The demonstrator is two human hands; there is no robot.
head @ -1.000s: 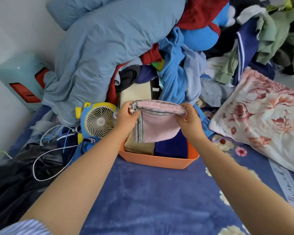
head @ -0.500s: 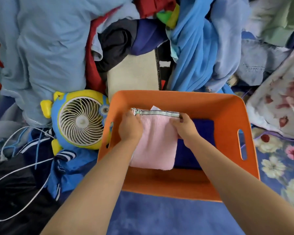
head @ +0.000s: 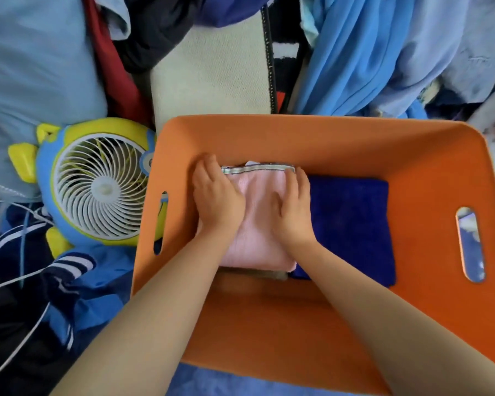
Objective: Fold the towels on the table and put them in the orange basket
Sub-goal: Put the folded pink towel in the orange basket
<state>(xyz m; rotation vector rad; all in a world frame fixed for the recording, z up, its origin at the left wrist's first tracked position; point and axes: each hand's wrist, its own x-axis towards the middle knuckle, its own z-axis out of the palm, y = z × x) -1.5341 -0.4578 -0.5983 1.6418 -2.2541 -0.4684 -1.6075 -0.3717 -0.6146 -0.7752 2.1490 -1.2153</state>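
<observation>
The orange basket [head: 326, 125] fills the middle of the head view. A folded pink towel [head: 259, 232] with a striped far edge lies in its left half, on top of a brownish folded towel [head: 255, 273] that only peeks out at the near edge. A folded dark blue towel [head: 352, 224] lies beside it on the right. My left hand [head: 216, 197] rests palm down on the pink towel's left side. My right hand [head: 293, 208] lies flat on its right side. Neither hand pinches the cloth.
A blue and yellow toy-shaped fan [head: 97, 184] stands against the basket's left wall, with white cables [head: 15, 278] trailing below it. A heap of clothes and bedding [head: 369, 52] rises behind the basket. Blue floral bedding [head: 226, 381] lies under the basket's near edge.
The pink towel went from held up above the basket down onto the stack inside it. My hands let go of its far corners and now lie flat on top. The camera moved closer.
</observation>
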